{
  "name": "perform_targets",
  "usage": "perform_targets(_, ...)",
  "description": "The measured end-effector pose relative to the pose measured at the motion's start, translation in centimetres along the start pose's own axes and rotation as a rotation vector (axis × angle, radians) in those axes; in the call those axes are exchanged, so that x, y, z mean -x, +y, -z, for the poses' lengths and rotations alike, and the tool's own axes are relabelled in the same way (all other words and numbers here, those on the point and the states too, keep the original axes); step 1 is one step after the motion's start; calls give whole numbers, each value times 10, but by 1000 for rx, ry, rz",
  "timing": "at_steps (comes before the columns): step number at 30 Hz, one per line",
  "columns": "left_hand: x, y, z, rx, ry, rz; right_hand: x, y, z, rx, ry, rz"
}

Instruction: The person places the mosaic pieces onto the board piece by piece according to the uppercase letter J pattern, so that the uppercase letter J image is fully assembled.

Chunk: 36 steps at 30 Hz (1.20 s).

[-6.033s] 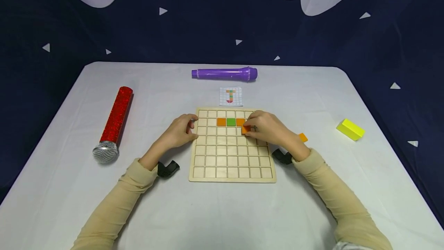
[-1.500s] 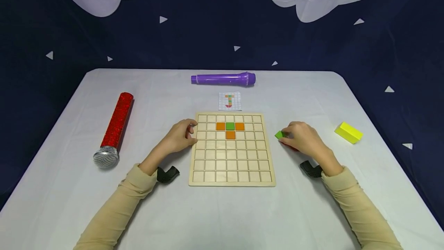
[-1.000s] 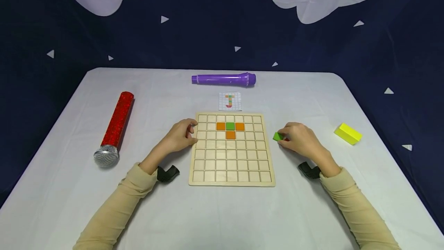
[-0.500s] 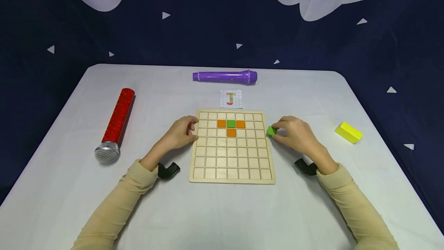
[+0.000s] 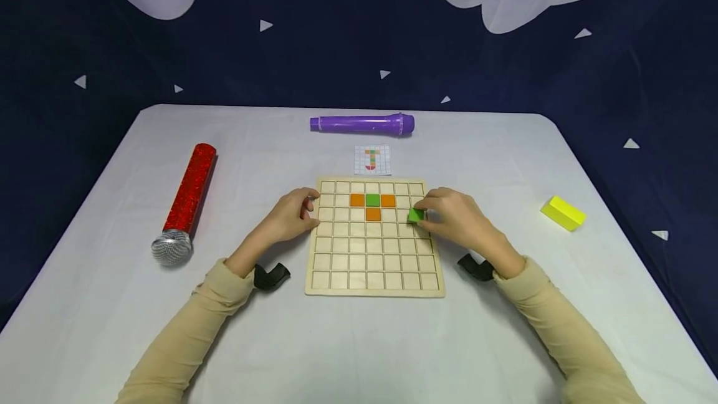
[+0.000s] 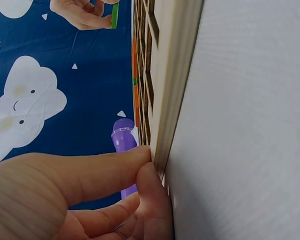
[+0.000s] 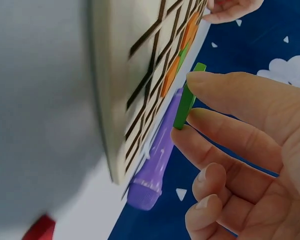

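Note:
My right hand (image 5: pixel 459 220) pinches a green square tile (image 7: pixel 185 102) between thumb and fingers. In the head view the tile is over the right side of the wooden grid board (image 5: pixel 370 282), and the right wrist view shows it tilted and apart from the board. An orange, a green and another orange tile (image 5: pixel 387 201) lie in a row on the board, with one more orange tile (image 5: pixel 373 214) below the green one. My left hand (image 5: pixel 288 217) touches the board's left edge with thumb and fingertips spread along it, holding no tile.
Behind the board lies a small card (image 5: pixel 373 159) with a coloured J pattern, then a purple microphone (image 5: pixel 361 124). A red glittery microphone (image 5: pixel 187 204) lies left, a yellow block (image 5: pixel 563 213) right. A red piece (image 7: pixel 40 227) shows on the table in the right wrist view.
An orange tile has been placed below the green one on the board. My right hand has since picked up a green tile and carried it left over the board. The left hand has stayed.

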<state>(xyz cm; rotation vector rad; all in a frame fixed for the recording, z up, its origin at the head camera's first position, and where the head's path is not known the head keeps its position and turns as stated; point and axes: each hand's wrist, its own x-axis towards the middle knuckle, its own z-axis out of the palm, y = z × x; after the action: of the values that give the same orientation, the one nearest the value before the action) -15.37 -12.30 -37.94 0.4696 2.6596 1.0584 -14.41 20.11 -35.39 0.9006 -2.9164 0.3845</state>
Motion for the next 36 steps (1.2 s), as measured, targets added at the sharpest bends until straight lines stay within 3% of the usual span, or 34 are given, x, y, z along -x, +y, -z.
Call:
perform_targets(21, 0, 0, 1, 0, 6, -3, -17, -29, -13, -3, -22, 128)
perform_targets(36, 1, 1, 0, 8, -1, 9, -30, -46, -20, 19, -96, 175)
